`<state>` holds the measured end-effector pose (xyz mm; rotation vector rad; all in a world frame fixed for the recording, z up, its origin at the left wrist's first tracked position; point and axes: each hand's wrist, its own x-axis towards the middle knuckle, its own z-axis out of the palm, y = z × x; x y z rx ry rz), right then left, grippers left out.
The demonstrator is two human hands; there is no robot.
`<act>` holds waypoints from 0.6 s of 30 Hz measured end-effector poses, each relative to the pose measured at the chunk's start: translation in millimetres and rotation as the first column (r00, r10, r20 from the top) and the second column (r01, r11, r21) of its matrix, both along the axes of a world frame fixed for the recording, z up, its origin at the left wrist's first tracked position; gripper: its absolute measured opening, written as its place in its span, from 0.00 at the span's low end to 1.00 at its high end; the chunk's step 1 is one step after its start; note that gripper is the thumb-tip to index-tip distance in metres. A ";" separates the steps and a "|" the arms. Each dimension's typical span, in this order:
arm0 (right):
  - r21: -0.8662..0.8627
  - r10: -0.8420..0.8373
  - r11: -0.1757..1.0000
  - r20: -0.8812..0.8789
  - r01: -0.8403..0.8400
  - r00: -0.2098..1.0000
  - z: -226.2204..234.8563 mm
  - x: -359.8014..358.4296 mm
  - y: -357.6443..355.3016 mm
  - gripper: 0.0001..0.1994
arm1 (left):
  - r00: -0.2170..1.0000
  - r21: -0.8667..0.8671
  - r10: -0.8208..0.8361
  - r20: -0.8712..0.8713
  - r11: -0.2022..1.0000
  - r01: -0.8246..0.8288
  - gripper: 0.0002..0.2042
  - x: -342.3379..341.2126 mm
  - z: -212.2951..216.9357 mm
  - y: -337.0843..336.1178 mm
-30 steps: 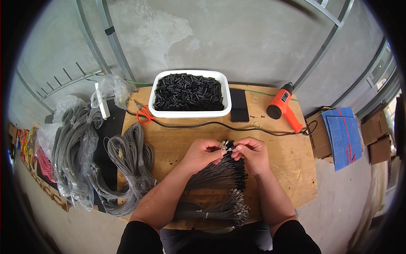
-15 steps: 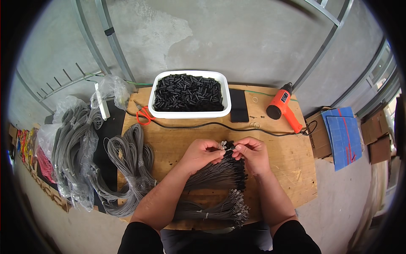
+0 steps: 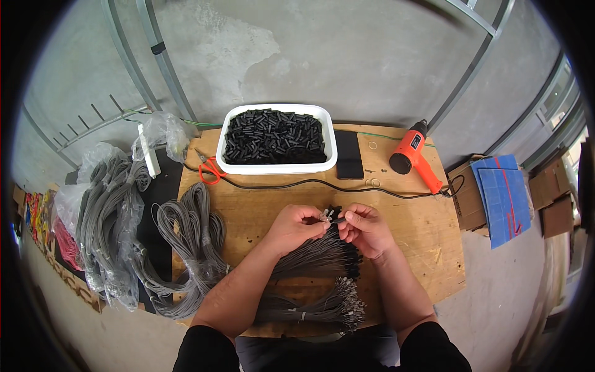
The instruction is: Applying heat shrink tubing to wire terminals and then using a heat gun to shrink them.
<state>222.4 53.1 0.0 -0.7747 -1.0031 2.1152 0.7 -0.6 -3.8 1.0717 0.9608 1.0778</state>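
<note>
Over the middle of the wooden table, my left hand pinches the pale metal-looking tips of a few thin cables. My right hand is closed at its fingertips on a small black sleeve, held right against those tips. Whether the sleeve is on a tip is too small to tell. Beneath both hands lies a fanned bundle of grey cables with black ends on its right. Nearer to me is a second tied bundle, its ends bare and silvery.
A white tub full of black sleeves stands at the back, with orange-handled scissors left of it and a dark phone right. An orange heat gun lies back right; its black cord crosses the table. Coiled grey cables lie left.
A black sleeve now shows between my right fingertips and the cable tips. My right hand has turned slightly, while my left hand has barely moved.
</note>
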 end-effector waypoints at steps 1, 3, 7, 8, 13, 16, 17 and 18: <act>0.000 -0.002 1.000 0.000 0.002 1.000 -0.2 0.7 0.6 0.09 | 1.000 0.008 -0.001 0.006 1.000 0.001 0.05 0.7 0.0 0.1; -0.035 0.015 0.999 -0.046 -0.017 0.999 -1.1 2.4 2.0 0.08 | 1.000 0.010 0.000 0.011 1.000 0.000 0.05 1.9 0.7 0.4; -0.001 0.009 1.000 -0.042 -0.009 0.999 0.1 1.4 -0.1 0.08 | 0.999 0.025 0.021 -0.036 0.999 -0.020 0.05 2.1 2.3 -0.2; 0.001 0.004 1.000 -0.030 -0.004 1.000 1.5 0.1 -0.9 0.08 | 0.999 0.025 0.020 -0.036 1.000 -0.019 0.05 1.9 2.3 -0.1; 0.002 0.020 1.000 -0.040 -0.020 0.999 -0.5 1.9 -1.0 0.07 | 1.000 0.038 0.005 -0.017 0.999 -0.005 0.05 2.5 2.7 -0.8; 0.027 -0.009 1.000 -0.007 0.009 1.000 2.1 1.2 -2.3 0.08 | 0.999 0.029 -0.034 0.014 0.999 0.033 0.07 0.4 -3.6 0.0; 0.035 -0.032 0.999 -0.012 0.033 0.999 2.3 3.3 -1.5 0.10 | 0.999 0.028 -0.037 0.014 0.999 0.037 0.07 1.1 -4.0 -0.4; 0.043 -0.056 0.997 -0.018 0.057 0.998 2.2 4.9 -0.8 0.12 | 0.999 0.039 -0.031 -0.039 0.999 0.033 0.08 2.0 -3.6 -1.2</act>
